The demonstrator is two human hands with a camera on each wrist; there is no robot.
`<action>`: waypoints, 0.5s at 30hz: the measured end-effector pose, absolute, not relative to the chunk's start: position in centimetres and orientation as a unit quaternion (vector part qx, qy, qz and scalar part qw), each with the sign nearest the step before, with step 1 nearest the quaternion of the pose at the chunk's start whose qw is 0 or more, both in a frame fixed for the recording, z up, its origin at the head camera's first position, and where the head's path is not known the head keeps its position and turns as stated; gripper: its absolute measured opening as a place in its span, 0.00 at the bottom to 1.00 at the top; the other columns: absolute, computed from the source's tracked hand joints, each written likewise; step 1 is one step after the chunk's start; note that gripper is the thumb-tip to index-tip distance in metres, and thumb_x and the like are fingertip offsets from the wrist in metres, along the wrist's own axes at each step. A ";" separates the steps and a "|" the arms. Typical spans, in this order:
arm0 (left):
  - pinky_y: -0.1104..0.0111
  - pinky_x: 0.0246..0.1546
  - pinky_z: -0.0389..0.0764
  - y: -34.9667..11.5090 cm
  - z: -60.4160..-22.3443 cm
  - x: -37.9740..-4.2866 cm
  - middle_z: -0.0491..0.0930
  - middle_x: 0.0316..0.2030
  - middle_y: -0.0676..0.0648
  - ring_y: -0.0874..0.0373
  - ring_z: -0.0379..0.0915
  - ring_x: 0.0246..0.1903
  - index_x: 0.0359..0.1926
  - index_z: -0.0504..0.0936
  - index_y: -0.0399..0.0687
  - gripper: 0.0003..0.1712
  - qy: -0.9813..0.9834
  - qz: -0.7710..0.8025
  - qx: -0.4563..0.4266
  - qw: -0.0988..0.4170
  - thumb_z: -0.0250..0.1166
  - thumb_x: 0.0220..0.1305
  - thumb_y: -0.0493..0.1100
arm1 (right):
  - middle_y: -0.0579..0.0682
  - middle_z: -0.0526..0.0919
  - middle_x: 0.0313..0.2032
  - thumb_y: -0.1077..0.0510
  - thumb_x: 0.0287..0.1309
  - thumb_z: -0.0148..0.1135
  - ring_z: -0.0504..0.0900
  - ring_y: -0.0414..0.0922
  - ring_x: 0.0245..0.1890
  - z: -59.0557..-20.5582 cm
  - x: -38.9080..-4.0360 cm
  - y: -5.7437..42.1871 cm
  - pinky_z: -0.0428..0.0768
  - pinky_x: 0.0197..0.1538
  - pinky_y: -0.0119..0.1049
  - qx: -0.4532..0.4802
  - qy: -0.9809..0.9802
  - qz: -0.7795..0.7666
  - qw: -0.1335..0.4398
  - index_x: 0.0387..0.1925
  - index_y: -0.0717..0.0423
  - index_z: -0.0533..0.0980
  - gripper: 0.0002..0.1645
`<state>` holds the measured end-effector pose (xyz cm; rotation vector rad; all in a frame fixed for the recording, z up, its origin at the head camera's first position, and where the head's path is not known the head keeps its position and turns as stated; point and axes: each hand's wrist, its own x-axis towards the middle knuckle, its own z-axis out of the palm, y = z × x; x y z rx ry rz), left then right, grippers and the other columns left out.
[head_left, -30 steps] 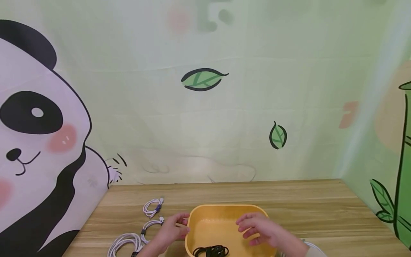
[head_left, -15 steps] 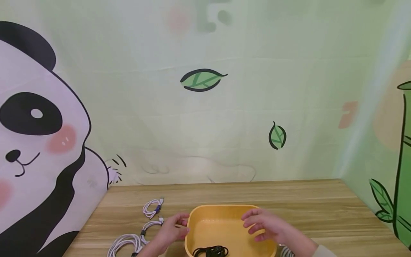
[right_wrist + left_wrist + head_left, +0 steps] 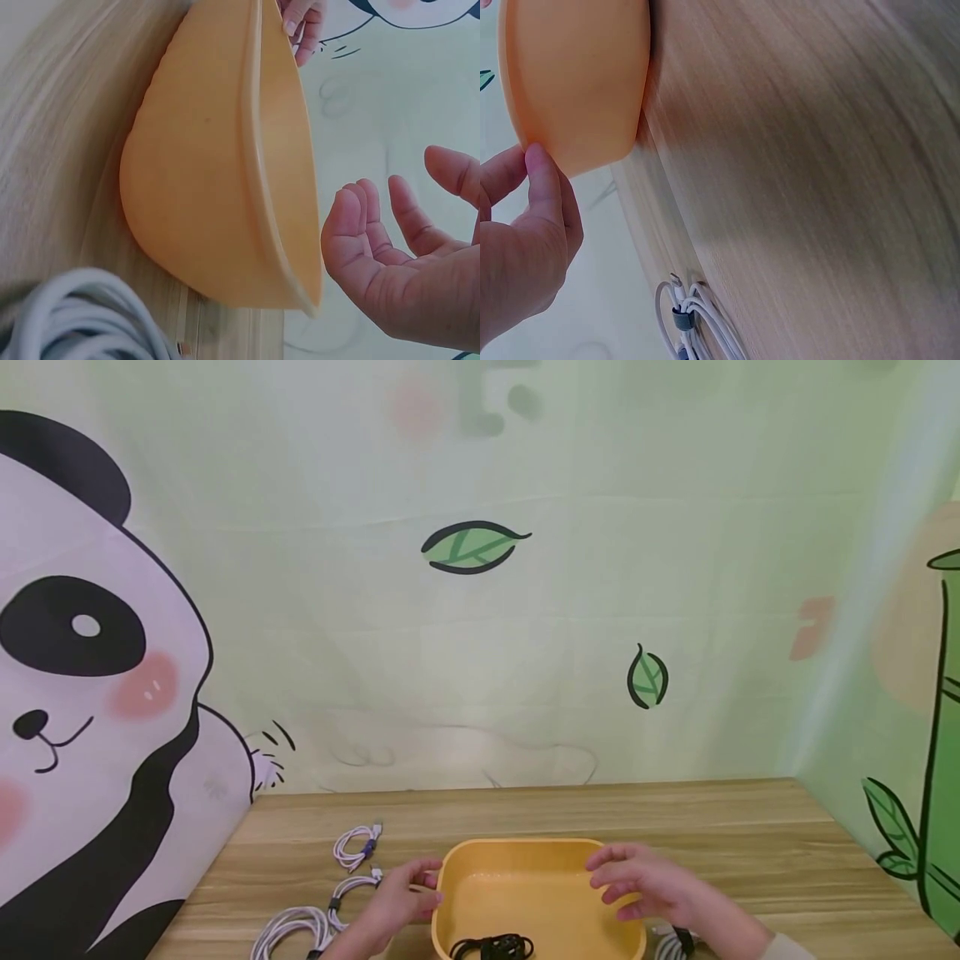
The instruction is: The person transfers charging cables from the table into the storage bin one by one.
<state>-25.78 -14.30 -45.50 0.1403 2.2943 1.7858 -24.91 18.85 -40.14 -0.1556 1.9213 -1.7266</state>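
A yellow plastic bin (image 3: 517,893) stands at the front middle of the table, with a bundled black cable (image 3: 498,947) lying inside near its front. At the bin's left rim, my left hand (image 3: 403,897) pinches the edge; the left wrist view shows the thumb (image 3: 538,161) against the wall just below the lip. My right hand (image 3: 648,885) hovers at the right rim, its fingers loosely bent and apart. Nothing is between them in the right wrist view, where that hand (image 3: 409,274) appears beside the bin wall (image 3: 195,172).
Left of the bin lie a small white cable coil (image 3: 352,847), a second white cable (image 3: 347,893) with a dark tie and a larger coil (image 3: 288,931). A grey cable coil (image 3: 670,946) sits to the right, partly behind my right forearm. A printed fabric backdrop (image 3: 525,677) rises behind the table.
My right hand has moved right, from over the bin's inside to its right rim, uncovering more of the grey coil. The left hand and the bin have stayed in place.
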 end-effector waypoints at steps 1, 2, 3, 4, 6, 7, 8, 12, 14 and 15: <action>0.65 0.32 0.81 -14.3 -45.5 -25.8 0.71 0.37 0.39 0.60 0.71 0.30 0.55 0.64 0.27 0.28 0.783 0.609 0.048 0.115 0.59 0.50 0.27 | 0.46 0.73 0.32 0.54 0.51 0.57 0.73 0.41 0.29 -40.1 -24.9 19.0 0.76 0.32 0.34 -0.059 0.714 -0.642 0.272 0.44 0.59 0.69 0.20; 0.65 0.32 0.81 -14.3 -45.5 -25.8 0.71 0.37 0.39 0.60 0.71 0.30 0.55 0.64 0.27 0.28 0.784 0.609 0.048 0.116 0.59 0.50 0.27 | 0.46 0.73 0.32 0.55 0.51 0.57 0.73 0.41 0.29 -40.2 -24.9 19.1 0.75 0.32 0.34 -0.061 0.714 -0.643 0.271 0.44 0.59 0.69 0.19; 0.65 0.32 0.81 -14.3 -45.5 -25.8 0.71 0.37 0.39 0.60 0.71 0.30 0.55 0.64 0.27 0.28 0.784 0.608 0.048 0.116 0.59 0.51 0.27 | 0.45 0.73 0.32 0.55 0.50 0.57 0.73 0.40 0.29 -40.2 -24.9 19.3 0.75 0.32 0.34 -0.063 0.714 -0.643 0.269 0.43 0.58 0.69 0.18; 0.65 0.32 0.81 -14.3 -45.5 -25.8 0.71 0.37 0.39 0.60 0.71 0.30 0.55 0.64 0.28 0.28 0.784 0.608 0.048 0.116 0.59 0.51 0.27 | 0.45 0.74 0.32 0.55 0.50 0.57 0.73 0.40 0.29 -40.2 -24.9 19.4 0.75 0.32 0.34 -0.065 0.714 -0.643 0.268 0.43 0.58 0.69 0.18; 0.65 0.32 0.81 -14.3 -45.5 -25.8 0.71 0.37 0.39 0.60 0.71 0.30 0.55 0.64 0.28 0.28 0.784 0.608 0.048 0.115 0.59 0.50 0.27 | 0.45 0.74 0.32 0.55 0.50 0.58 0.73 0.40 0.29 -40.3 -24.9 19.7 0.75 0.31 0.34 -0.066 0.716 -0.642 0.266 0.43 0.57 0.70 0.18; 0.65 0.32 0.81 -14.3 -45.5 -25.8 0.71 0.37 0.39 0.60 0.71 0.30 0.55 0.64 0.28 0.28 0.784 0.608 0.048 0.115 0.59 0.50 0.27 | 0.45 0.74 0.32 0.55 0.50 0.58 0.73 0.40 0.29 -40.3 -24.9 19.8 0.75 0.31 0.33 -0.068 0.716 -0.642 0.266 0.43 0.57 0.70 0.18; 0.65 0.32 0.81 -14.3 -45.5 -25.8 0.71 0.37 0.39 0.60 0.71 0.30 0.55 0.64 0.28 0.28 0.784 0.608 0.048 0.115 0.59 0.50 0.27 | 0.45 0.74 0.31 0.55 0.49 0.58 0.73 0.40 0.29 -40.3 -24.8 20.0 0.75 0.31 0.33 -0.070 0.715 -0.642 0.266 0.43 0.57 0.70 0.18; 0.65 0.33 0.81 -14.3 -45.5 -25.8 0.71 0.37 0.38 0.59 0.72 0.30 0.55 0.64 0.28 0.28 0.783 0.610 0.049 0.114 0.59 0.50 0.27 | 0.45 0.74 0.31 0.55 0.49 0.59 0.73 0.40 0.29 -40.2 -24.9 20.5 0.75 0.30 0.32 -0.072 0.713 -0.643 0.270 0.44 0.59 0.69 0.20; 0.65 0.33 0.81 -14.3 -45.5 -25.8 0.71 0.37 0.38 0.59 0.72 0.31 0.55 0.64 0.28 0.28 0.783 0.610 0.048 0.114 0.59 0.50 0.27 | 0.45 0.74 0.30 0.56 0.50 0.58 0.73 0.39 0.28 -40.2 -24.9 20.7 0.76 0.30 0.31 -0.074 0.711 -0.645 0.270 0.45 0.60 0.68 0.20; 0.64 0.33 0.81 -14.3 -45.5 -25.8 0.70 0.38 0.38 0.59 0.72 0.31 0.55 0.64 0.28 0.28 0.782 0.610 0.047 0.115 0.59 0.50 0.27 | 0.45 0.74 0.30 0.56 0.50 0.58 0.73 0.39 0.28 -40.2 -24.9 20.8 0.76 0.30 0.31 -0.075 0.711 -0.645 0.270 0.45 0.60 0.68 0.20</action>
